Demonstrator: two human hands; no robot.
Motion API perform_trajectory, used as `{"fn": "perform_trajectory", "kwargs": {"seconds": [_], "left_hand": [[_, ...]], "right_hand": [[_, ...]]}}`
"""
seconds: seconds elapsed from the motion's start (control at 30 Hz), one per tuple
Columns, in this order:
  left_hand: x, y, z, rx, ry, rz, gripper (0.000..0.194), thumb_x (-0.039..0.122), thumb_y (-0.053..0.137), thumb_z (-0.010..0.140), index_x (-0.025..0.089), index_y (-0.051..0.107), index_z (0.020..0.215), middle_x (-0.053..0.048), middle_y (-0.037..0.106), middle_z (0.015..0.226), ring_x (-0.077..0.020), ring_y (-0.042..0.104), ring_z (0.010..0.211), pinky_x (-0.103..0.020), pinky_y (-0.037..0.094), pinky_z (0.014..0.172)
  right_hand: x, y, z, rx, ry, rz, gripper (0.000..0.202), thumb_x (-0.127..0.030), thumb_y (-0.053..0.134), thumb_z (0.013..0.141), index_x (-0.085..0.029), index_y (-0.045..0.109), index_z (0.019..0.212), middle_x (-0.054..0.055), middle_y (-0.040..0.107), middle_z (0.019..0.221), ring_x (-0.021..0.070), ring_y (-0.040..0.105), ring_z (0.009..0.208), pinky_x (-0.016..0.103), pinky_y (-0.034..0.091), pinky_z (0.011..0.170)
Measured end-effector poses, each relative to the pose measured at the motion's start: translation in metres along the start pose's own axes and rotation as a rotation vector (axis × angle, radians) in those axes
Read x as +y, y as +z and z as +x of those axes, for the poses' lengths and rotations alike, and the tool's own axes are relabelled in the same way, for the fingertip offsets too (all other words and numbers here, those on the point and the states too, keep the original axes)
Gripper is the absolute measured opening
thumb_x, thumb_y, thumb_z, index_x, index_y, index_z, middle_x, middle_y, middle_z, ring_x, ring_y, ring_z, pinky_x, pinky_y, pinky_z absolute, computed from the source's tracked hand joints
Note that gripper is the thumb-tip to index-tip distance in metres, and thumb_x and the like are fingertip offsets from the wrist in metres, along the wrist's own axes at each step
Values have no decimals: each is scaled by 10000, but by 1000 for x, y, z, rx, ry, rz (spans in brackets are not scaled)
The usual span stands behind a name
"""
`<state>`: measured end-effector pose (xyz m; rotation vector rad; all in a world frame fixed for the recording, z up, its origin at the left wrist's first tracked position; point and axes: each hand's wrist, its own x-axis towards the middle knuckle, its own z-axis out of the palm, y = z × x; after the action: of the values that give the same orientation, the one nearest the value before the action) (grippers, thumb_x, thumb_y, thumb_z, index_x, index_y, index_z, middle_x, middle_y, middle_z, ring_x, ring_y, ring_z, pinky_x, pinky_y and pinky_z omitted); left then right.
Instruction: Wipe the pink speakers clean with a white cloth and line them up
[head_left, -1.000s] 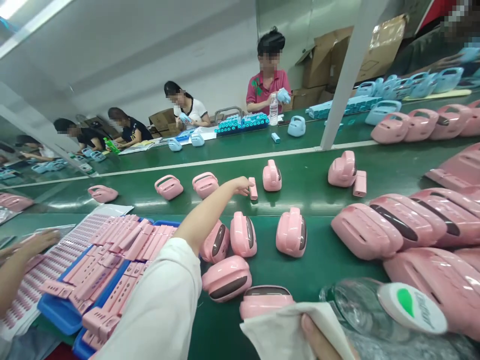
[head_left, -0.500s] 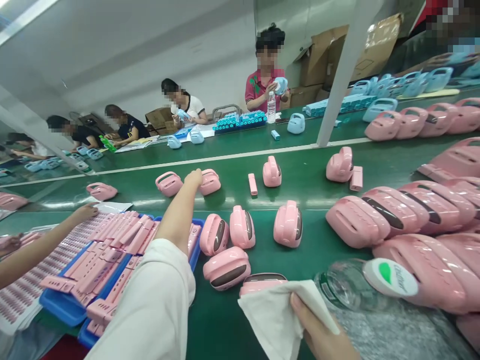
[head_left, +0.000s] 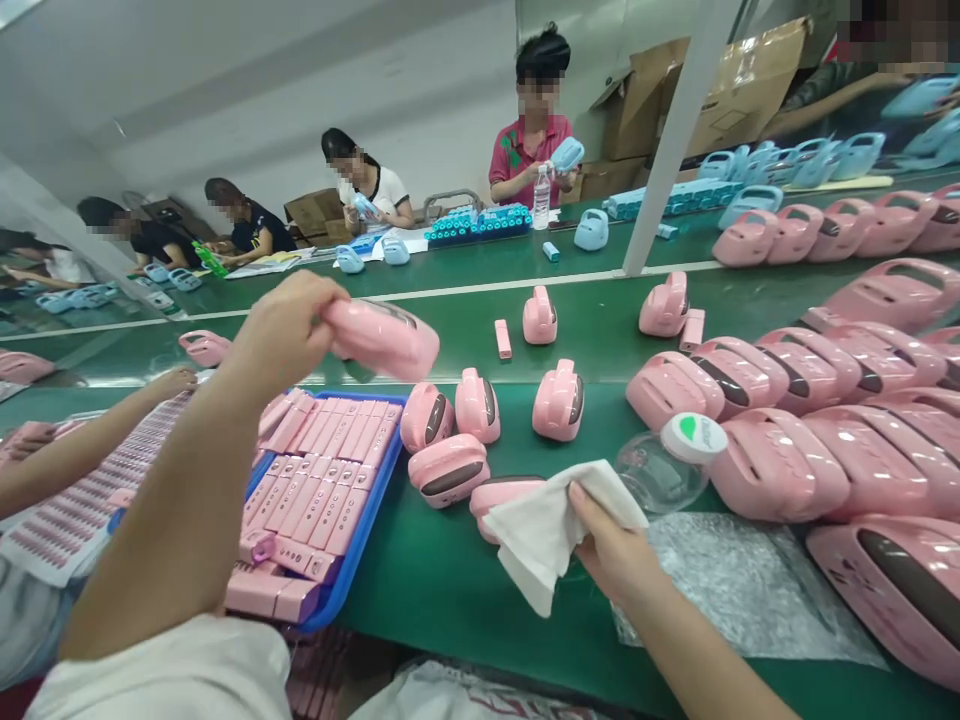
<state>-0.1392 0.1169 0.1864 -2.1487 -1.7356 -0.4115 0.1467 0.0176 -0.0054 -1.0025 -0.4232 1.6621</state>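
Note:
My left hand [head_left: 289,325] is closed on one end of a pink plastic housing [head_left: 394,340], holding it in the air above the green bench. The housing is rounded and slightly smeared by motion. Low over the bench, my right hand [head_left: 619,555] pinches a white cloth [head_left: 551,535] between thumb and fingers. The cloth hangs in folds and partly covers a pink housing [head_left: 504,492] with a dark window. Beside it lies another pink housing [head_left: 448,470], with several more standing just behind.
A blue tray [head_left: 365,540] of small pink boxes lies at left, near a co-worker's hand [head_left: 176,382]. A clear jar [head_left: 660,470] with a white lid lies by a plastic bag [head_left: 739,590]. Rows of pink housings [head_left: 780,465] fill the right. Several people sit across the bench.
My left hand has lifted a pink housing off the far strip and brought it nearer. My right hand still holds the cloth. The view has shifted, showing more of the tray.

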Motion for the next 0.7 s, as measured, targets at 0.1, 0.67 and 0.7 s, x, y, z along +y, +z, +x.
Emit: {"fn": "perform_trajectory", "kwargs": {"seconds": [0.1, 0.67, 0.7], "left_hand": [[25, -6, -61, -218, 94, -192, 262, 212, 338, 778, 179, 589, 843, -24, 581, 897, -152, 540, 871, -241, 402, 800], [79, 29, -86, -975, 268, -186, 245, 247, 511, 848, 241, 624, 1065, -69, 666, 1083, -240, 665, 855, -286, 425, 649], [82, 29, -64, -939, 282, -240, 241, 313, 530, 857, 254, 638, 1065, -54, 687, 1021, -238, 662, 844, -282, 427, 656]], "right_hand": [[-4, -1, 4, 48, -53, 4, 382, -462, 915, 438, -253, 731, 699, -15, 751, 757, 202, 687, 746, 286, 577, 645], [4, -7, 10, 107, -167, -105, 321, -455, 850, 559, -239, 754, 775, 36, 769, 892, 250, 703, 871, 355, 597, 759], [5, -8, 9, 109, -160, -130, 334, -468, 847, 573, -235, 759, 796, 38, 768, 891, 245, 700, 871, 344, 590, 759]]}}
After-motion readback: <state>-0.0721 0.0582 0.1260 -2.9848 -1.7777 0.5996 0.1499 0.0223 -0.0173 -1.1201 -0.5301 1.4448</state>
